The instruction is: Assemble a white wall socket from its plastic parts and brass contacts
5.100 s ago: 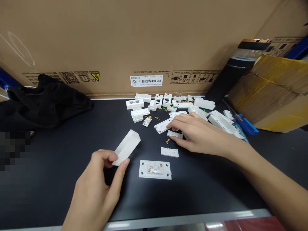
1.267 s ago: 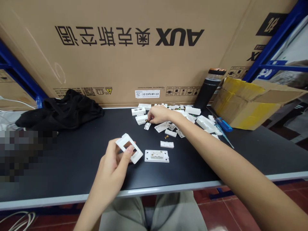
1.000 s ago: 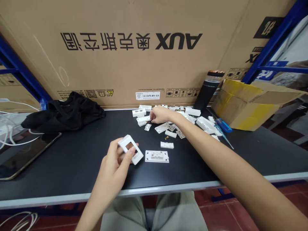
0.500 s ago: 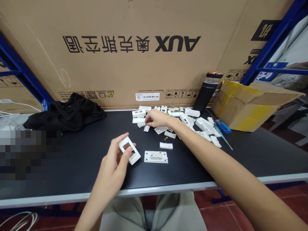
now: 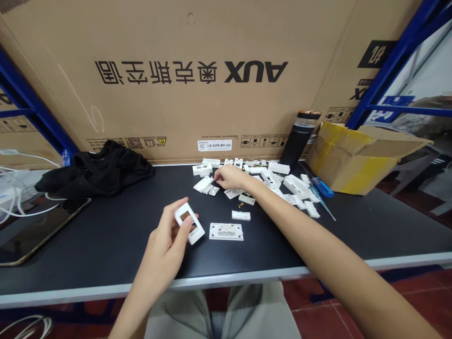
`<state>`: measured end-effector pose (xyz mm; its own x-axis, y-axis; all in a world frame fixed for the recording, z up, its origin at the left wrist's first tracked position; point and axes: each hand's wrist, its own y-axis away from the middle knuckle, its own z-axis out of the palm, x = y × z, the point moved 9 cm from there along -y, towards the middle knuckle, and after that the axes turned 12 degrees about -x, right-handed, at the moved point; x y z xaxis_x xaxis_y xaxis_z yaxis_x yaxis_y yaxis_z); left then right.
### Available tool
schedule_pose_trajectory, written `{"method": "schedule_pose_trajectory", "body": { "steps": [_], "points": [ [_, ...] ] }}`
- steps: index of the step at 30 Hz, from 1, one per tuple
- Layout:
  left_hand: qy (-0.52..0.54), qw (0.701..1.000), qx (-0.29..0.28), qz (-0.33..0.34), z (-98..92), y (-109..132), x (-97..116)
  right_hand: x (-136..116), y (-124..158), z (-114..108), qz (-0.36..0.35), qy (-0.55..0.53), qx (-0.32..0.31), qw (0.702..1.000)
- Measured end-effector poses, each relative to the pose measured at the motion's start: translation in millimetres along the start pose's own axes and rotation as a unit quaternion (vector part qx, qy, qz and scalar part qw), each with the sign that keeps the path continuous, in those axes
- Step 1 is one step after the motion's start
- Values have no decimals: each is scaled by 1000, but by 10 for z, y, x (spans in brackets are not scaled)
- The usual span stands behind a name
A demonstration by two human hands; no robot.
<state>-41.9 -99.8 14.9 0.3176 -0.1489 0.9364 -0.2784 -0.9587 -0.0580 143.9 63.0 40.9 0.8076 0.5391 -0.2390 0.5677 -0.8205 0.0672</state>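
We hold a white wall socket frame (image 5: 189, 223) in our left hand (image 5: 164, 230). The fingers curl around it and the hand is almost shut. The frame tilts up, and we can see through its square hole. Our right hand (image 5: 228, 176) reaches out past the left hand, to a heap of small white socket parts (image 5: 205, 184). Its fingers bend down close together, right by the heap. We cannot tell if they pinch anything.

Between the two hands, and a bit nearer to us, lies a white socket base (image 5: 226, 231). Just past it, below the right wrist, sits a small white bar (image 5: 241, 215). They lie on a black work table (image 5: 106, 249) with a grey metal edge (image 5: 106, 288). More white pieces spread out to the right of the right hand, up to a blue screwdriver (image 5: 323, 187).

Past the right hand stand a black flask (image 5: 298, 141) and a box with yellow tape (image 5: 353, 160). To the left of the left hand lie a black cloth (image 5: 95, 169) and a dark tablet (image 5: 42, 230) by white cables (image 5: 35, 213). A big brown AUX cardboard box (image 5: 190, 103) stands behind the table, beside a blue shelf frame (image 5: 395, 70). Under our hands we see our knees in pale trousers (image 5: 219, 315) and a red tile floor (image 5: 318, 310).
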Motion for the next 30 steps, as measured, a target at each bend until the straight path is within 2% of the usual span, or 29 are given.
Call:
{"method": "schedule_pose_trajectory", "body": {
  "steps": [5,12,14,19,24,30],
  "points": [
    [13,1000,5,8,-6,7,4,-1,38,-16,1,-10,11,1000],
    [3,999,44,-13,-103,74,13,183,231,-364,49,-55,82,994],
    [-6,999,42,-5,-104,77,45,247,274,-394,62,-69,94,991],
    [-25,999,20,-7,-62,65,73,262,271,-260,67,-75,60,993],
    [-24,1000,14,-11,-49,67,89,503,366,-353,127,-49,76,988],
    [-12,1000,8,-5,-61,74,95,780,482,-209,160,-46,-11,986]
  ]
}}
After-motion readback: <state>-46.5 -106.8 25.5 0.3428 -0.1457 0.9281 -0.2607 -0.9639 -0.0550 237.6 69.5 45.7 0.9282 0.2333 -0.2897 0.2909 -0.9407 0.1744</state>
